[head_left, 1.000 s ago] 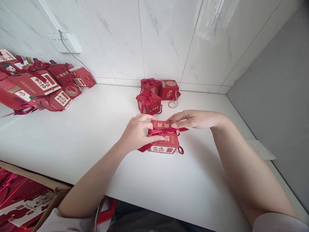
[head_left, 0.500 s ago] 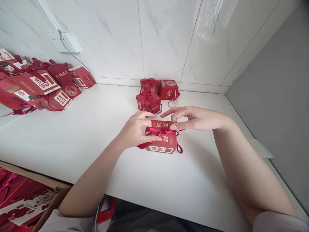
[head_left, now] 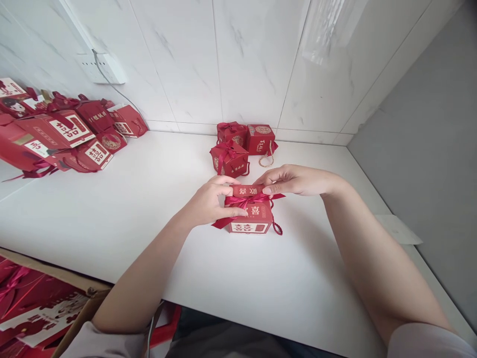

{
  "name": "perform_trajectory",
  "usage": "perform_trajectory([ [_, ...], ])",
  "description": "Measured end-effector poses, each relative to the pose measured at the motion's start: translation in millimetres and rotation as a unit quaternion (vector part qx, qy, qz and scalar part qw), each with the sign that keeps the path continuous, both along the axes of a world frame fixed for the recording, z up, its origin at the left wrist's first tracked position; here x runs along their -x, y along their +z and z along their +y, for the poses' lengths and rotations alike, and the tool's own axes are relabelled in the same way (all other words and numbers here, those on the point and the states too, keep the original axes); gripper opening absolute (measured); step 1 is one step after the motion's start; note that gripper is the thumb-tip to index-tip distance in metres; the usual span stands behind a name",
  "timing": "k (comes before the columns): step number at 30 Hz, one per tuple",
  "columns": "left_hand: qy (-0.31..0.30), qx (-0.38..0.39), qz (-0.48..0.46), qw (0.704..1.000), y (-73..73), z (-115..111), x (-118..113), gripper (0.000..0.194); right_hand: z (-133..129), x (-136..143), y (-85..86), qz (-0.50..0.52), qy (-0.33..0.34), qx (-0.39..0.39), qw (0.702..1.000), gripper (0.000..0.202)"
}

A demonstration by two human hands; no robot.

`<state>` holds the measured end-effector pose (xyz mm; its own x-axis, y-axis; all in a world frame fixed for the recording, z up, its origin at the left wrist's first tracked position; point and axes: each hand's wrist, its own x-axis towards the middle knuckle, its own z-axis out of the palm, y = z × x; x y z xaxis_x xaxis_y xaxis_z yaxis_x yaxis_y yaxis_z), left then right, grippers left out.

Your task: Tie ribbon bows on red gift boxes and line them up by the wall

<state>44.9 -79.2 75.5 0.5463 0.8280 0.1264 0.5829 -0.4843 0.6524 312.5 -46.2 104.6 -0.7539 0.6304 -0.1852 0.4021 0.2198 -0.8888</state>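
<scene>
- in the head view, the tied red box (head_left: 257,213) sat on the white worktop (head_left: 238,278), squarely between the hands; it touched the fingers of both, with no gap left to cross.
- its long side and top flap (head_left: 242,190) seemed to run left to right, from one hand toward the other, though the slanted view made the true proportions hard to judge.
- the left hand (head_left: 208,201) was the nearer, its fingers narrowed around the box's left end: thumb flat on the near sloping panel, the others over the far side.
- the right hand (head_left: 296,179) came in with a bent wrist, thumb on the flap's right end and fingertips behind it, a small pinch; how firm, i could not tell.
- counted at the hands: one box, one magenta ribbon (head_left: 246,202) tied across it, one dark red cord loop (head_left: 274,224) at its right side.
- three boxes (head_left: 236,161) stood beyond, toward the wall (head_left: 186,74), two behind and one in front, with one pale cord (head_left: 266,166) by the rear right one.
- at far left lay a heap of red boxes (head_left: 46,130), at least five; overlap hid the exact number.
- lower left was one cardboard carton (head_left: 97,297) of red packages (head_left: 44,313), too cut off to count.
</scene>
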Motion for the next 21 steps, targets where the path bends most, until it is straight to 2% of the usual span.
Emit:
perform_trajectory([
  [14, 0.019, -0.018, 0.044, 0.999, 8.5, -5.8, 0.4, 0.037, 3.8, -3.7, -5.2, -0.055, -0.006, -0.023, 0.998, 0.040],
  [18, 0.031, -0.060, 0.070, 0.995, 8.9, -5.8, 2.0, 0.037, 4.4, -3.5, -7.5, -0.058, 0.000, -0.027, 0.998, 0.038],
  [21, 0.056, -0.105, 0.049, 0.992, 7.8, -7.3, -1.0, 0.037, 0.4, 1.8, -2.8, -0.004, 0.009, -0.018, 1.000, 0.037],
])
